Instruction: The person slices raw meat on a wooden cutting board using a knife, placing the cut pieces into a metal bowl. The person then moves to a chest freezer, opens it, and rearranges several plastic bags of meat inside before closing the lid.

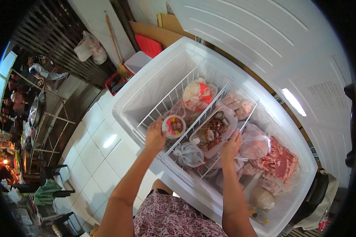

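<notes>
A white chest freezer (132,85) with its lid raised holds wire baskets and bagged food. My left hand (155,135) is closed at the left side of a small round tub (175,126) with a white rim, in the left wire basket (158,108). Behind the tub lies a red and white food bag (197,96). My right hand (230,147) is closed at the right edge of a clear plastic container (214,132) of dark reddish-brown food; its grip is partly hidden. A knotted clear bag (189,154) sits between my hands.
Right of the baskets, the freezer holds a large slab of red meat (280,160) and bagged food (254,143). The freezer lid (261,43) stands up behind. A broom (114,39) and a red bin (148,46) are beyond the left end. White floor tiles (103,146) lie left.
</notes>
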The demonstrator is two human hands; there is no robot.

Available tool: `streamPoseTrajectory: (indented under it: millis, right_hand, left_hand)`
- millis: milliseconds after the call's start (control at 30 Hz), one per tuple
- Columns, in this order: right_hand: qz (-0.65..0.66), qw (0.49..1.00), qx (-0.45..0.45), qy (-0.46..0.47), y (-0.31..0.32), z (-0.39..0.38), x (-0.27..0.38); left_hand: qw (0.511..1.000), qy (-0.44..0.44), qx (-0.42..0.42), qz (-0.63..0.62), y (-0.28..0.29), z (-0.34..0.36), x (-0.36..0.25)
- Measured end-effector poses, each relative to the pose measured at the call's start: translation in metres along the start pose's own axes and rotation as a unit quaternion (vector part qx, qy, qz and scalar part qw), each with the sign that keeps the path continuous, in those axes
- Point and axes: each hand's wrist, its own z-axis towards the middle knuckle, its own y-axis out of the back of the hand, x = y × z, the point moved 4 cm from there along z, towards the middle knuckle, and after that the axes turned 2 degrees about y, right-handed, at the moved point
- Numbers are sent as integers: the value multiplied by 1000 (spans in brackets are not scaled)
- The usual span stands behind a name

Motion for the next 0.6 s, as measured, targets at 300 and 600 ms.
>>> streamPoseTrajectory:
  millis: [300,600]
  right_hand:
    - [-13,924,235,300,-74,24,141]
    - [-188,808,481,284,-124,55,162]
  left_hand:
    - [929,136,141,-314,-57,156,98]
    - [760,291,251,-524,-48,183,64]
